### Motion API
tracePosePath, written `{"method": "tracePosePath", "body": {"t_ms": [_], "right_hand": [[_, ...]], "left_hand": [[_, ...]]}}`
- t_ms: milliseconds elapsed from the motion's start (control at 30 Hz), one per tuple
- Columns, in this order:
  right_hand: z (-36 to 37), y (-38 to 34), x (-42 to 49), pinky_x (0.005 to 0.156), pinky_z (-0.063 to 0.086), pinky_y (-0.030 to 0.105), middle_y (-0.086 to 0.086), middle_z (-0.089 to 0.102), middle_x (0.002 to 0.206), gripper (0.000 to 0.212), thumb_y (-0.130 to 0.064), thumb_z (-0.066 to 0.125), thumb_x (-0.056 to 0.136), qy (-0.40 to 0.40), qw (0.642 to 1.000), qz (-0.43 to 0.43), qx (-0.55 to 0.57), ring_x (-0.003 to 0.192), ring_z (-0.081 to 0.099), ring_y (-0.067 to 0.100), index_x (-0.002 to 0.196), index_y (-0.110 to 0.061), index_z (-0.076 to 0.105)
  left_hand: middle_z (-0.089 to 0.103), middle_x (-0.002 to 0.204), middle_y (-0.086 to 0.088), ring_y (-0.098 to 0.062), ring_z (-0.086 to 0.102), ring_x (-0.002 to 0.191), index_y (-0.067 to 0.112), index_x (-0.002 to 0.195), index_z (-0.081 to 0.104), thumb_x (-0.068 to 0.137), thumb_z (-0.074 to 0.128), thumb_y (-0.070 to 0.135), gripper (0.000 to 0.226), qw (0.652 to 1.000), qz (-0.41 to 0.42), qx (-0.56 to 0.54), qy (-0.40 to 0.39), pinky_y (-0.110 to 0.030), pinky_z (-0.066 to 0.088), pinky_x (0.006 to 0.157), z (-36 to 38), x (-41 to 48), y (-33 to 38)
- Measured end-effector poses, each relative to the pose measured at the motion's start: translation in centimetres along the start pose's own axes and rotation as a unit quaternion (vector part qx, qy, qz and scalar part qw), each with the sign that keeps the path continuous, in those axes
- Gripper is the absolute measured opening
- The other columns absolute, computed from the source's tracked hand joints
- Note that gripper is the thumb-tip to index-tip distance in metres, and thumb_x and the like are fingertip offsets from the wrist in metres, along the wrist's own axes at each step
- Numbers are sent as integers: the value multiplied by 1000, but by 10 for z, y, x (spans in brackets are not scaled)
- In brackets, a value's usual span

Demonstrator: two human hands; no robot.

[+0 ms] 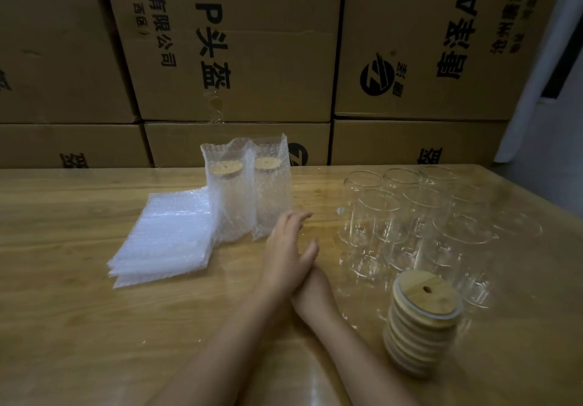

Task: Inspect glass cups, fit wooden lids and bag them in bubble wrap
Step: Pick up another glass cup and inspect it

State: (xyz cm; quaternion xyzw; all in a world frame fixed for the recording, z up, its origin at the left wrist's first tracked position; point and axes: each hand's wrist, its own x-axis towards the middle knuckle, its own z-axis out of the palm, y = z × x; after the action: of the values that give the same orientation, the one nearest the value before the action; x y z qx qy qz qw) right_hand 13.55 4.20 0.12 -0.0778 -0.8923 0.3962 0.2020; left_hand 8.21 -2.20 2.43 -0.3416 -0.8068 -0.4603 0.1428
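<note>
My left hand (285, 244) lies flat on the wooden table (79, 311) with straight fingers, just in front of two bubble-wrapped cups (249, 191) with wooden lids that stand upright. It holds nothing. My right hand (315, 292) crosses under the left wrist, so its fingers are hidden. Several bare glass cups (419, 225) stand grouped at the right. A stack of wooden lids (421, 320) with straw holes stands in front of them. A pile of flat bubble-wrap bags (167, 235) lies left of the wrapped cups.
Large printed cardboard boxes (227, 58) are stacked as a wall behind the table's far edge. The table's right edge runs past the glasses, with a pale floor (555, 159) beyond it.
</note>
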Motion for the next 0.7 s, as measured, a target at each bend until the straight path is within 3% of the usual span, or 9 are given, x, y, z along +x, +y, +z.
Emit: {"method": "tracePosePath", "body": {"t_ms": [67,133,200,267,367,400,467,600,700], "right_hand": [[4,6,4,73,44,12,9,73,95,43,-26,83,67,-16,976,-64,-207,93,67,11,98,-1,71],[10,8,2,88,33,15,12,58,131,33,-16,47,97,-91,964,-24,-248,121,52,17,127,-3,53],[11,17,2,79,32,10,12,54,134,33,-14,41,99,-90,963,-1,-253,123,50,23,130,-5,50],[11,17,-1,73,38,7,13,63,124,39,-24,60,92,-74,974,-5,-213,114,58,20,120,3,58],[5,2,8,68,42,8,-1,72,72,73,-54,94,30,-122,941,-22,-315,69,66,1,71,2,73],[5,3,8,82,40,9,1,73,91,77,-68,81,52,-163,923,0,-350,87,65,0,91,-1,74],[16,25,12,109,18,23,12,44,143,52,-40,32,103,-118,935,-28,-332,133,38,15,140,-3,38],[15,24,9,109,17,20,20,34,149,35,-13,27,105,-134,943,-78,-295,125,44,18,139,-17,34],[13,22,9,107,20,27,19,33,150,42,-11,22,104,-115,965,-31,-233,136,32,29,145,-3,28]], "left_hand": [[40,143,7,-11,48,125,22,141,42,90,61,20,54,998,55,0,-22,-37,41,106,0,13,24],[31,151,12,-7,51,120,30,147,31,92,60,27,63,995,74,7,-70,-32,45,100,4,24,44],[20,157,8,-11,57,111,37,150,20,92,60,34,70,987,73,41,-140,-31,50,91,9,32,53],[10,160,3,-17,58,112,39,150,18,92,58,39,70,976,72,91,-184,-35,52,88,14,35,55],[12,160,1,-18,59,109,36,146,28,94,56,41,60,974,71,101,-192,-35,52,85,20,33,55],[16,158,0,-17,60,106,34,144,31,94,56,42,57,976,72,98,-183,-35,52,84,22,33,54],[30,151,2,-16,61,103,29,137,38,92,56,46,51,981,73,89,-157,-35,53,81,21,31,52],[49,123,8,-12,61,96,22,118,43,80,65,58,56,993,12,76,-94,-31,52,73,15,21,38],[54,113,7,-10,59,95,23,95,42,72,77,53,52,992,-102,-28,-70,-35,53,83,11,13,21]]}}
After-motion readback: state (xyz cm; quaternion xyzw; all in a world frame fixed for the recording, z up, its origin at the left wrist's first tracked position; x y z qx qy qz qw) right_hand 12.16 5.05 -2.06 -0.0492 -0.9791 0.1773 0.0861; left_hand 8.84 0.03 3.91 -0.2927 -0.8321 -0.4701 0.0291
